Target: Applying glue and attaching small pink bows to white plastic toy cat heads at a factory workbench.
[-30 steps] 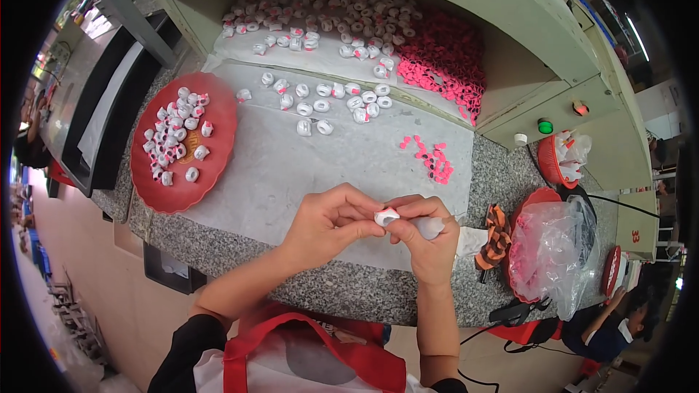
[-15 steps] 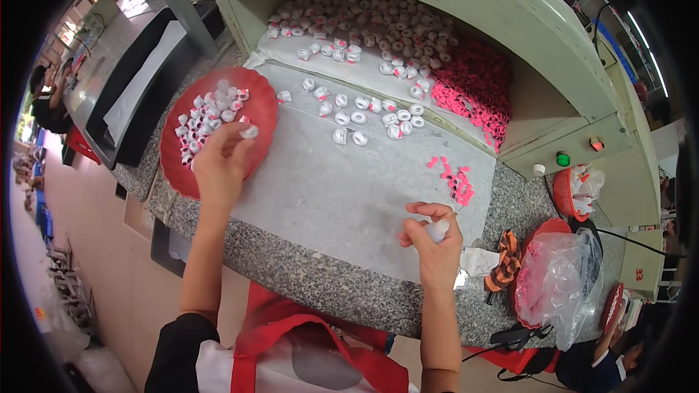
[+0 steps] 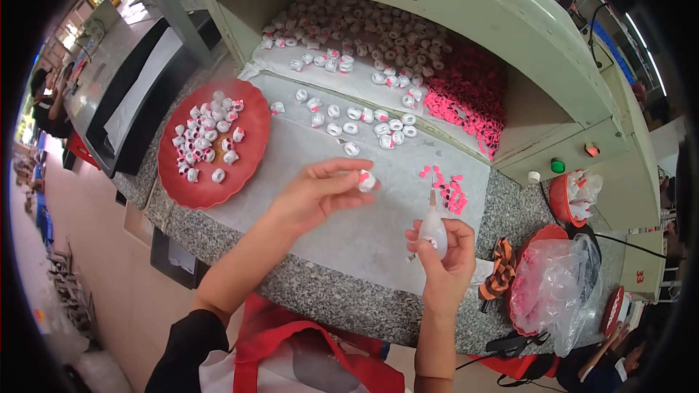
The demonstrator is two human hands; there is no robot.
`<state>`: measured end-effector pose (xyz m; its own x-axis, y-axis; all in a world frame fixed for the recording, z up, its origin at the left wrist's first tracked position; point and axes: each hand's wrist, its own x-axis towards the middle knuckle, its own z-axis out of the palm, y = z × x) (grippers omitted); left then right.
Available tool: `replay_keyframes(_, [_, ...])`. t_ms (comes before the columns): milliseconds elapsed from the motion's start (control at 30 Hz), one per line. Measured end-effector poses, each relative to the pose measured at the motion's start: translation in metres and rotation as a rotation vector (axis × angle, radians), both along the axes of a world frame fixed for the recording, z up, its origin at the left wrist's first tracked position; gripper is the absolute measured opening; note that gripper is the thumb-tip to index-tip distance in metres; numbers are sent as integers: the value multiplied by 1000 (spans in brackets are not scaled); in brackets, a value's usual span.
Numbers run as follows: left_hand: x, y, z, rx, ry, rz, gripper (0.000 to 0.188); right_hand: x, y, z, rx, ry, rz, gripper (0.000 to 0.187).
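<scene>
My left hand point(image 3: 302, 200) is above the middle of the grey work sheet point(image 3: 306, 153), pinching a small white ring-shaped piece point(image 3: 366, 181) with a pink spot between thumb and fingers. My right hand point(image 3: 450, 262) is closed round a small white squeeze bottle point(image 3: 432, 231) with a thin needle tip. That tip points away from me, beside a scatter of small pink pieces point(image 3: 455, 196). A red scalloped plate point(image 3: 251, 142) at the left holds many similar white pieces, several with pink and dark marks. More white pieces point(image 3: 350, 128) lie loose toward the back of the sheet.
A pale green cabinet point(image 3: 539, 76) arches over the back, with heaps of white pieces point(image 3: 378, 25) and pink pieces point(image 3: 466, 98) inside. At right are a red basket point(image 3: 561, 200), an orange-black cloth bundle point(image 3: 499, 269) and a plastic bag point(image 3: 553, 284) on a red plate.
My left hand has moved from the red plate rightward to the middle of the sheet and now holds a white piece there. My right hand has tilted the bottle so its needle tip shows.
</scene>
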<state>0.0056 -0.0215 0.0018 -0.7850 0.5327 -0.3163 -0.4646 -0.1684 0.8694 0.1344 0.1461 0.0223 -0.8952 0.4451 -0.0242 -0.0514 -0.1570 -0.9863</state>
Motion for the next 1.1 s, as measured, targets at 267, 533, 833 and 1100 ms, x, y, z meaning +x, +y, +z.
replay_keyframes(267, [37, 24, 8, 341, -253, -214, 41, 11, 0, 2, 192, 165, -335, 30])
replay_keyframes(533, [55, 26, 27, 3, 329, -71, 40, 31, -9, 14, 632, 183, -285, 27])
replay_keyframes(833, [55, 26, 22, -14, 517, 49, 36, 25, -5, 6, 758, 367, -225, 25])
replay_keyframes(1100, [55, 25, 20, 16, 543, 62, 30, 30, -6, 6, 724, 235, -190, 28])
